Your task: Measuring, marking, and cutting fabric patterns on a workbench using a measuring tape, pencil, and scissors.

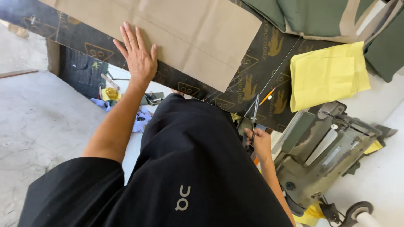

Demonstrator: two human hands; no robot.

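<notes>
The left hand [136, 56] lies flat with fingers spread on the brown paper [181, 33], near its lower edge. The right hand [257, 141] is closed around scissors [253, 110], blades open, pointing up. Both sit over a dark board [252, 80]. Past the scissors lies yellow cloth [326, 75]; grey floor [38, 122] shows left.

— What's past the counter edge?
— A yellow cloth [326, 75] folded on my dark board [269, 63], green fabric [311, 17] above it, a pencil [267, 96] nearby.
— And lower right?
— An old green sewing machine [328, 155]. Scraps [110, 94] lie on the floor.
</notes>
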